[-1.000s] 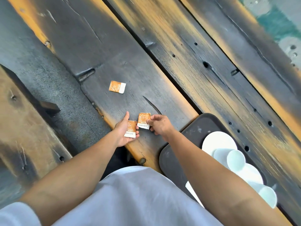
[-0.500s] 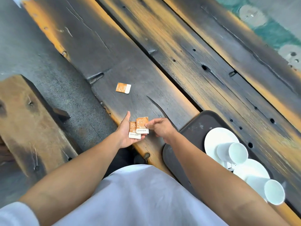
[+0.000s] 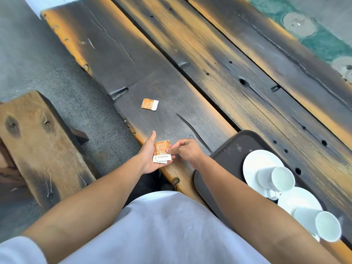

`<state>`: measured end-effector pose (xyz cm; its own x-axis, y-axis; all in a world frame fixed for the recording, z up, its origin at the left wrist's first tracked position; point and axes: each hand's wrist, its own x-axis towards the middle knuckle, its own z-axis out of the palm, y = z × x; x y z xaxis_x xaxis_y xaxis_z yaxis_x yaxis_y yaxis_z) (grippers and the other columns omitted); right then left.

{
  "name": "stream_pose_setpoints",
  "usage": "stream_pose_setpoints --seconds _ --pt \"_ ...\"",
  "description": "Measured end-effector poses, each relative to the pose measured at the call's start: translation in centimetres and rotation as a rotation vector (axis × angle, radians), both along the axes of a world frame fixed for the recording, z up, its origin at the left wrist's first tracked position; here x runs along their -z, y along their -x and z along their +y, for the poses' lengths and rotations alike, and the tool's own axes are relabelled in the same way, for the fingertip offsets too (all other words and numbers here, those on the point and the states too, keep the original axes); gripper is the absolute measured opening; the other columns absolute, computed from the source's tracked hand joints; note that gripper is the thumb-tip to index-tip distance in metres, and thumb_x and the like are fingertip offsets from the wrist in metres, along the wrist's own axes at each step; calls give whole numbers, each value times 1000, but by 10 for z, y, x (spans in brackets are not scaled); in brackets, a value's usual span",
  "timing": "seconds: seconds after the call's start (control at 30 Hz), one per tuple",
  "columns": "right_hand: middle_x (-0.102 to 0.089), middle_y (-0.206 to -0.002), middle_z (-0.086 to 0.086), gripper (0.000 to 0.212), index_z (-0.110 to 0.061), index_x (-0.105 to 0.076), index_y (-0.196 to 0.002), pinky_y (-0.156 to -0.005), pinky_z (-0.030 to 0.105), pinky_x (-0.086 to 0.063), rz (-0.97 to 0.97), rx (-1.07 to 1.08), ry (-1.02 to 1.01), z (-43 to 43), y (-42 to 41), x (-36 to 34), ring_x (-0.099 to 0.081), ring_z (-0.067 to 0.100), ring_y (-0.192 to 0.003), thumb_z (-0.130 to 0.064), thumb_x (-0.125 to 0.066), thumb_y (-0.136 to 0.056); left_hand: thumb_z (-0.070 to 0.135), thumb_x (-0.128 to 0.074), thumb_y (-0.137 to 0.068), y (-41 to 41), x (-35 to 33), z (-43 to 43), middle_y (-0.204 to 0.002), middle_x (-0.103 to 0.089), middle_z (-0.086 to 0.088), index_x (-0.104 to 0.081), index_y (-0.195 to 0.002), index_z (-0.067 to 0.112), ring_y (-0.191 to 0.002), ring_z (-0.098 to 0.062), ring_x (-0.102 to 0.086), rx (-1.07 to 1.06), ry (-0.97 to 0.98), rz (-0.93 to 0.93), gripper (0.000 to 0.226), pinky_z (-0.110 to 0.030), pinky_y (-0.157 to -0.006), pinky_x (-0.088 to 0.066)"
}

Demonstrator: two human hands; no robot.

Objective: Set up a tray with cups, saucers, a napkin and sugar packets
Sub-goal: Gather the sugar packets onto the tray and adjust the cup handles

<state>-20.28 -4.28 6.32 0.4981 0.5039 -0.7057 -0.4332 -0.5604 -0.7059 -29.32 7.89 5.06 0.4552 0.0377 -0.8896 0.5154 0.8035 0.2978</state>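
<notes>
- The top packet (image 3: 162, 147) of sugar lies over a lower packet (image 3: 160, 159). Both are orange with a white end, and they hang just above the near edge of the table (image 3: 171, 73).
- The left hand (image 3: 148, 159) is palm-up under the pair, fingers relaxed and thumb straight, carrying them without closing round them.
- The right hand (image 3: 185, 152) pinches the right edge of the top packet between thumb and forefinger; its other fingers are curled.
- A third, loose packet (image 3: 150, 104) lies flat on the same plank, farther in and well apart from the hands, with bare wood between them.
- The dark tray (image 3: 228, 155) sits just right of the hands, its near corner at the table's edge. Its left part is bare.
- Two white saucers (image 3: 257, 162) (image 3: 299, 199) fill the tray's right side, touching or overlapping, and there is a white cup (image 3: 276, 178) (image 3: 320, 223) on each.
- Beyond the tray the planks run on, with a dark gap between them.
- Left of the table, a wooden bench (image 3: 38, 140) stands across a strip of grey floor (image 3: 28, 54).
</notes>
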Motion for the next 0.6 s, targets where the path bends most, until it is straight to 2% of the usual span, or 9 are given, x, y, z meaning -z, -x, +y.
stream_pose_setpoints --seconds 0.1,0.2,0.27,0.43,0.6 --pt "-69 -60 0 30 -10 -62 -58 -62 10 -51 -25 -11 33 3 3 3 -68 1 -70 2 -84 -73 78 -36 -89 2 1 1 -84 -71 -15 -68 -96 5 -68 -29 -70 6 0 -7 79 -39 -67 -56" --pt "-68 -74 3 38 -13 -54 -59 -87 30 -58 -56 -18 55 8 8 5 -68 11 -90 4 -85 -70 79 -38 -87 2 2 0 -83 -69 -13 -68 -91 6 -69 -26 -66 25 -9 -4 78 -38 -69 -56" --pt "-67 -76 3 40 -14 -51 -60 -95 39 -57 -80 -27 62 9 11 5 -67 15 -96 5 -85 -70 79 -41 -86 2 3 0 -81 -67 -12 -67 -89 7 -66 -25 -63 23 -7 3 77 -37 -70 -54" --pt "-66 -77 3 44 -16 -48 -61 -95 48 -56 -89 -51 69 10 13 5 -67 20 -93 6 -84 -70 79 -46 -83 5 8 -1 -80 -68 -12 -67 -92 6 -63 -24 -64 19 -41 22 76 -38 -67 -54" --pt "-67 -81 7 42 -17 -48 -64 -91 50 -57 -125 -77 95 9 15 3 -68 25 -85 4 -82 -73 73 -50 -85 8 10 -3 -73 -73 -15 -65 -96 2 -61 -26 -70 13 -104 41 73 -36 -57 -59"
